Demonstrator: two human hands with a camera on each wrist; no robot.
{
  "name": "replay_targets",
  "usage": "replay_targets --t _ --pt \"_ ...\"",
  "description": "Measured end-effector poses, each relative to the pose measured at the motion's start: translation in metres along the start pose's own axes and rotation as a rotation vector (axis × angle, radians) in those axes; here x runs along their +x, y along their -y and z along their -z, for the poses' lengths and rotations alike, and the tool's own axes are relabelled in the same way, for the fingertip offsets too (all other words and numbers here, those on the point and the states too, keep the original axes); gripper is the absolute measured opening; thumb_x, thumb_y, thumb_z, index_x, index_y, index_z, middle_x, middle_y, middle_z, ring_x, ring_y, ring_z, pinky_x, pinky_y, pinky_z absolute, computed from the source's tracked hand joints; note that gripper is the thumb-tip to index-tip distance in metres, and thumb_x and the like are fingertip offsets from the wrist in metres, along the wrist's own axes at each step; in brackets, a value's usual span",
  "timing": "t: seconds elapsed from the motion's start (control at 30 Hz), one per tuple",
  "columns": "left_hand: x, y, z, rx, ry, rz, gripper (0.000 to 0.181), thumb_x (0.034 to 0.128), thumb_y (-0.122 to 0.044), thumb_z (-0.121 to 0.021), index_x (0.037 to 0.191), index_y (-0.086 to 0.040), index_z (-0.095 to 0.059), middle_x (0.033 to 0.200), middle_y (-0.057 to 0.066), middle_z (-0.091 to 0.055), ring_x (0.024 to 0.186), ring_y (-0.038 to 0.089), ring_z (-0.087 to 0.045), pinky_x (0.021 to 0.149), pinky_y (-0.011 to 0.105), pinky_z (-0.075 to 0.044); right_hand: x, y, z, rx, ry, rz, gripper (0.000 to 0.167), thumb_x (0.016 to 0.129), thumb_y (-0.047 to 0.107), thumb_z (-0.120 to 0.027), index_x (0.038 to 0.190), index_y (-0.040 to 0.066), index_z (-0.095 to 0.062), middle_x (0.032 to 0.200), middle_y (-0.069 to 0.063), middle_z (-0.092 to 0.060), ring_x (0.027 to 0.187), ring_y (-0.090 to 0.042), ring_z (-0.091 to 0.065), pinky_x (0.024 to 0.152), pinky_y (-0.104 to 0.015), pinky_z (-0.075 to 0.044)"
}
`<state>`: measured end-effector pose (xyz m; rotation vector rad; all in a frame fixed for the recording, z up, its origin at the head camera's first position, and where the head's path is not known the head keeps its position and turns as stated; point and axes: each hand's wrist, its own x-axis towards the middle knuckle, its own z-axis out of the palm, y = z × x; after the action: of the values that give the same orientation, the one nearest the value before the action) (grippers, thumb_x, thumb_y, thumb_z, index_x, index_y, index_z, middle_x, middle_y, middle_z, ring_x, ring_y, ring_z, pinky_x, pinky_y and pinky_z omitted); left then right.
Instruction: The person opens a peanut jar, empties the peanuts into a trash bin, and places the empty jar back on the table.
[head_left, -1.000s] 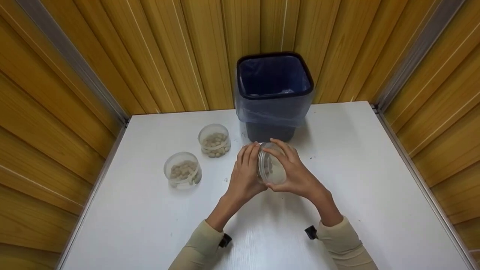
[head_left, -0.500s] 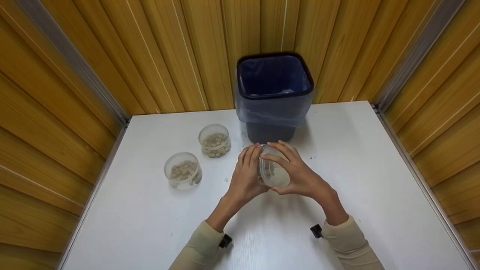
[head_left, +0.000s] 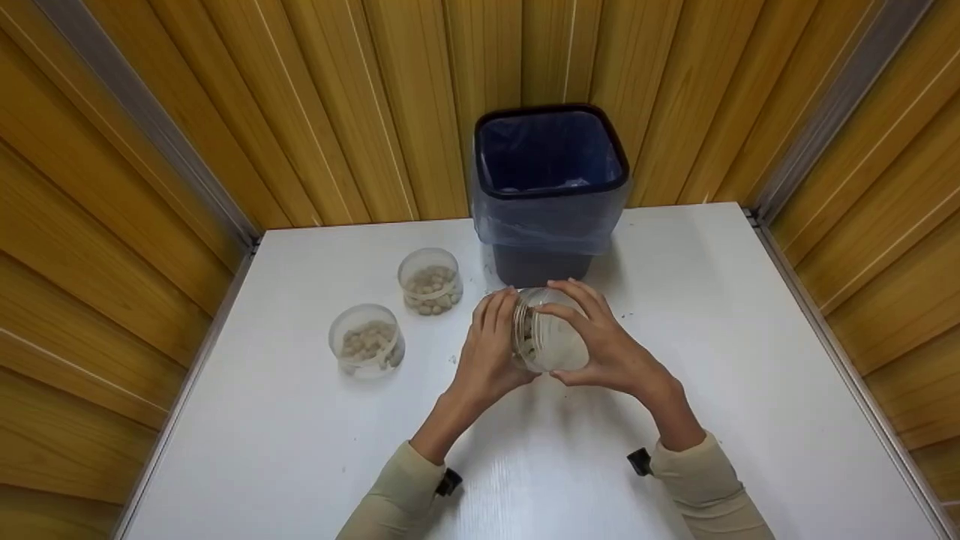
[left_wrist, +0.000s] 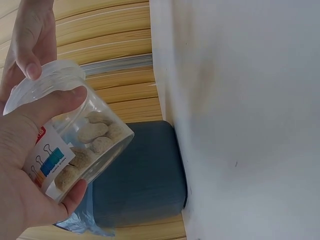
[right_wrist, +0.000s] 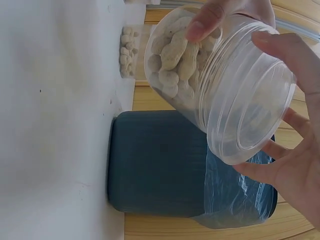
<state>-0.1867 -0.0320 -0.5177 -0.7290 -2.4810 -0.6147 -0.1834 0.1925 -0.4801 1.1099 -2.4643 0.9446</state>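
Near the middle of the table, my left hand (head_left: 487,349) grips a clear plastic jar (left_wrist: 107,145), tilted on its side, with thumb and fingers around its wall. Peanuts in their shells (right_wrist: 175,55) lie inside the jar, and a label with binder clips (left_wrist: 52,155) is on its side. My right hand (head_left: 611,349) holds the translucent lid (right_wrist: 250,105) by its rim with spread, curved fingers. The jar's screw threads show beside the lid, which is at the mouth; whether it is fully free I cannot tell.
Behind the hands stands a dark bin (head_left: 544,262) with a plastic bag liner (head_left: 551,225). Two open clear tubs of peanuts, a nearer one (head_left: 367,315) and a farther one (head_left: 427,259), sit to the left. Small crumbs dot the white table (head_left: 262,450); wood-look panels (head_left: 360,112) enclose it.
My right hand has shifted slightly right with the lid, and more of the jar's threads and mouth show. The left hand has stayed nearly still, holding the jar.
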Motion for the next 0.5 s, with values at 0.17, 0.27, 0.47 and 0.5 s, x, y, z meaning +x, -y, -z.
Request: replay_targets --t 0.17,0.27,0.47,0.5 --pt "0.0 0.001 0.0 -0.023 0.005 0.021 0.13 0.0495 -0.039 -0.102 0.152 -0.006 -0.031 0.155 0.012 -0.039 0.142 0.032 -0.034 0.116 0.041 -0.038 -0.005 -0.005 0.003 -0.005 -0.017 -0.039 0.099 0.065 0.024 -0.096 0.15 0.024 -0.046 0.163 -0.009 -0.028 0.151 -0.034 -0.021 0.111 -0.062 -0.038" --pt "0.0 0.001 0.0 -0.021 -0.005 0.015 0.129 0.0496 -0.039 -0.102 0.152 -0.005 -0.031 0.155 0.013 -0.04 0.142 0.032 -0.035 0.117 0.041 -0.038 -0.008 -0.007 0.005 -0.005 -0.029 -0.055 0.099 0.065 0.023 -0.096 0.151 0.022 -0.046 0.163 -0.009 -0.028 0.15 -0.033 -0.022 0.109 -0.062 -0.039" --pt "-0.001 0.001 0.0 -0.028 -0.013 0.02 0.128 0.0501 -0.039 -0.102 0.152 -0.005 -0.032 0.154 0.013 -0.04 0.141 0.032 -0.036 0.115 0.042 -0.04 -0.013 -0.01 0.009 0.001 -0.034 -0.096 0.099 0.066 0.022 -0.096 0.15 0.023 -0.045 0.163 -0.01 -0.027 0.15 -0.032 -0.022 0.108 -0.061 -0.04" --pt "-0.002 0.002 0.0 -0.03 -0.013 0.023 0.128 0.0501 -0.039 -0.102 0.152 -0.005 -0.031 0.154 0.012 -0.04 0.141 0.032 -0.036 0.115 0.043 -0.04 -0.014 -0.011 0.009 0.003 -0.034 -0.102 0.098 0.066 0.022 -0.096 0.15 0.023 -0.045 0.163 -0.01 -0.027 0.15 -0.032 -0.022 0.108 -0.06 -0.04"
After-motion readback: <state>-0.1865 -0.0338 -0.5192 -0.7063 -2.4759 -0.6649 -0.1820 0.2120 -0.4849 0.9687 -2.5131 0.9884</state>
